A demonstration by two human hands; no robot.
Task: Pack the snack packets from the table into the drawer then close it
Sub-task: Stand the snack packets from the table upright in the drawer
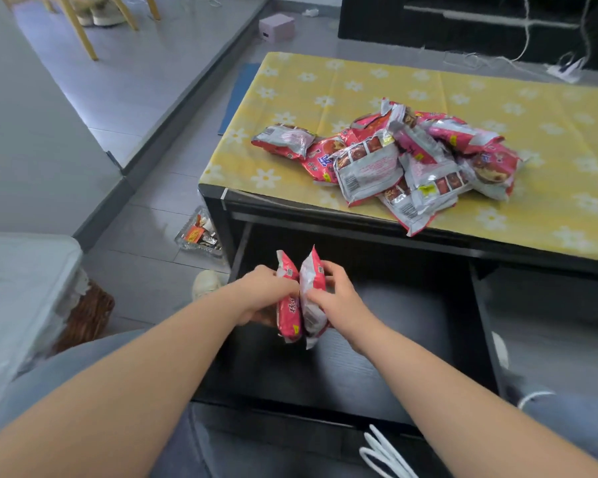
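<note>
While the left hand (pixel 266 293) is holding one pink snack packet (pixel 289 313) and the right hand (pixel 337 296) is holding a second packet (pixel 312 291), the two packets are standing upright, side by side and touching, inside the open drawer (pixel 377 367). Each grip is narrow, with the fingers and the thumb curling round the packet's sides. I cannot tell if the lower ends are touching the dark drawer bottom. Both packets are showing pink fronts, silver crimped ends and a small barcode near the top. The other snack packets (pixel 397 157) are lying in a loose pile on the surface (pixel 359 81), which is carrying a yellow cloth with white flowers. Several are lying face down and showing silver backs, and one is hanging a little over the near edge, above the drawer. Both forearms are reaching over the drawer's front edge. On the floor, a glass tray (pixel 199 236) with small wrappers is sitting just beside the surface's left corner, a wicker basket (pixel 85 315) is standing far to the left, and a pink box (pixel 277 25) is lying well beyond the surface. White cords (pixel 384 453) are looping near the drawer's front.
</note>
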